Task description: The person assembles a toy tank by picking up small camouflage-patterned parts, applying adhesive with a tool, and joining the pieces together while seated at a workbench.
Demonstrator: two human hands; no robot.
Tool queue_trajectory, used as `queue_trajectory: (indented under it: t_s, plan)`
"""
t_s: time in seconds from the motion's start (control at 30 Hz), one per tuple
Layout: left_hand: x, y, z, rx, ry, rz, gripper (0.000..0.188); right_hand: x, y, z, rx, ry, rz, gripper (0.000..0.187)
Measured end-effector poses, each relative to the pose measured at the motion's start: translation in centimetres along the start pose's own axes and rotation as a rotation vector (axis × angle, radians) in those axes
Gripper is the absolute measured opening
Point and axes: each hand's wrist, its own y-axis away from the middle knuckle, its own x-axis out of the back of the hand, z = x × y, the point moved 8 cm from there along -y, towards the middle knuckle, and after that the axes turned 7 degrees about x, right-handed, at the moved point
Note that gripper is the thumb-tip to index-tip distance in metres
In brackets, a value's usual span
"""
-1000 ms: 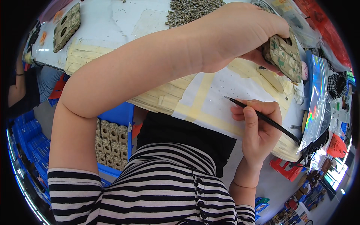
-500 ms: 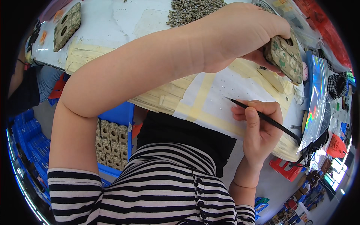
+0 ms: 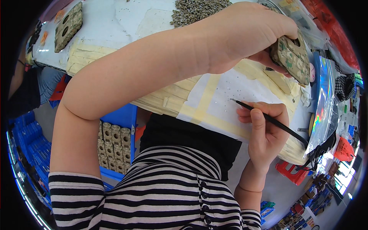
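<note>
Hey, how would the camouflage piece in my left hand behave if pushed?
The camouflage piece is probably stiff, since its edges look crisp in your left hand. Its flat face and angular corners suggest sliding rather than rolling.

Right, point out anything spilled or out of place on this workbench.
Possibly the tiny, shiny silvery bits scattered loose across the flat white paper sheet, near the tip of the slim black tweezers in the right hand. They lie strewn unevenly, so could be a spill.

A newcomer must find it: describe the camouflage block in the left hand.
Toward the right of the white table, the bare left hand grips a green-tan camouflage block. Being held sets it apart from the two-holed camouflage piece at the table's left.
</note>
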Motion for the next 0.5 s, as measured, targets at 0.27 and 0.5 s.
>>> queue_trajectory:
  t_s: [0.27, 0.5]
  plan:
    - [-0.02, -0.17, -0.16, 0.023, 0.011, 0.016, 0.03, 0.06, 0.08, 0.01, 0.041, 0.038, 0.021, 0.009]
    - [0.0, 0.04, -0.06, -0.045, 0.025, -0.075, 0.029, 0.1, 0.42, -0.63, 0.175, 0.165, 0.009, 0.012]
